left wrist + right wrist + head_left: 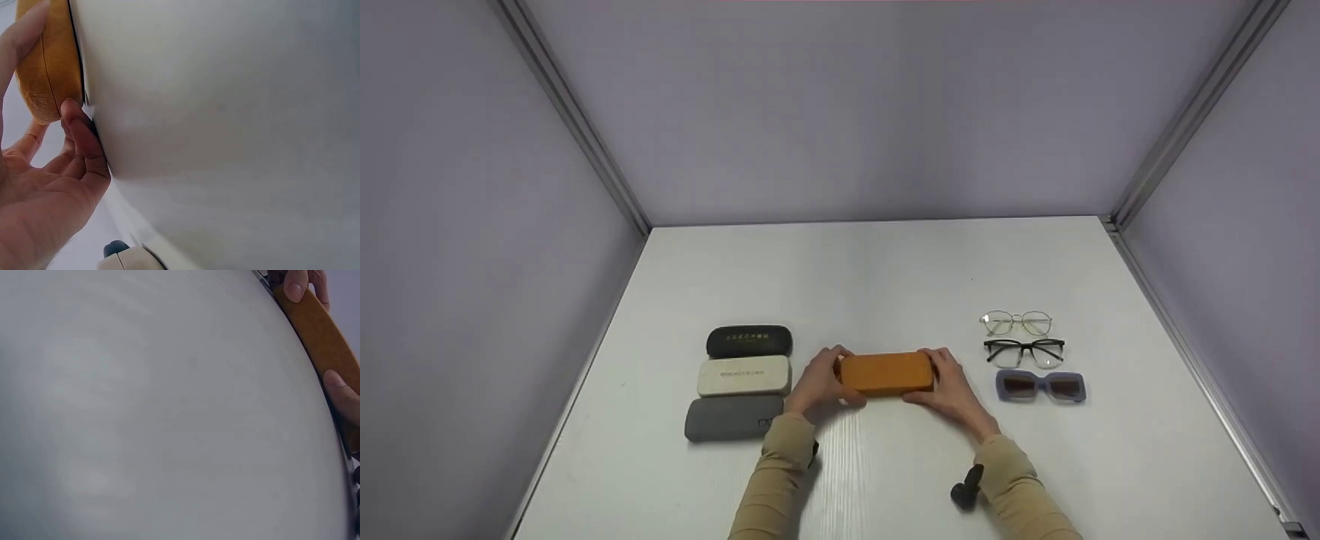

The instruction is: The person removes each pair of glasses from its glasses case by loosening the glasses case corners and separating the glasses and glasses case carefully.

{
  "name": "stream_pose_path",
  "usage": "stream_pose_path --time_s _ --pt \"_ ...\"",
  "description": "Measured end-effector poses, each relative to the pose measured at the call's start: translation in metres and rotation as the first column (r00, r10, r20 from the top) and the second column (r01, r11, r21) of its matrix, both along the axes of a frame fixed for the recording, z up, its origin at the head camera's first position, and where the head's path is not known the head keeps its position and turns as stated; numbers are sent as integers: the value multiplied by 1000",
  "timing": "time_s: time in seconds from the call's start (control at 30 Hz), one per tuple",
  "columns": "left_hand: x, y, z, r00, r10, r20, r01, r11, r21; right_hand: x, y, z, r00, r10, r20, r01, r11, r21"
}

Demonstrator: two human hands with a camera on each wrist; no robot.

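Note:
An orange glasses case point(886, 374) lies lengthwise in the middle of the white table, its lid down. My left hand point(823, 382) grips its left end, thumb on the near side and fingers around the far corner. At the opposite end my right hand point(952, 390) holds the case in the same way. The left wrist view shows the end of the orange case point(53, 67) between thumb and fingers, low against the tabletop. In the right wrist view, a thumb point(337, 385) presses the near side of the case. The inside of the case is hidden.
On the left lie a black case point(749, 342), a cream case point(744, 376) and a grey case point(733, 419) in a column. To the right are thin-framed glasses point(996, 323), black-framed glasses point(1024, 343) and blue-grey sunglasses point(1041, 385). Panels enclose the table's back and sides.

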State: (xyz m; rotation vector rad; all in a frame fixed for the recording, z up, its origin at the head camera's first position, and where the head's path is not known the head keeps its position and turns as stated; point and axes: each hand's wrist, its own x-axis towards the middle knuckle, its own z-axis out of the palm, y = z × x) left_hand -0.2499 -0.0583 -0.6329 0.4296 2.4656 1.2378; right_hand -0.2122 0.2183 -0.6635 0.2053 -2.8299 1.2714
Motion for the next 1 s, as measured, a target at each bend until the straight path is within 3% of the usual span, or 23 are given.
stream_pose_path --time_s 0.37,0.63,1.0 --pt "2 2 0 1000 -25 4 25 999 22 0 0 -4 999 13 -43 -10 997 75" --pt "0 3 0 997 -56 -53 55 998 -7 1 -3 -5 998 -6 -70 12 997 80" --pt "-2 1 -1 997 -44 -61 45 999 18 5 -7 -5 993 -21 -113 35 992 123"
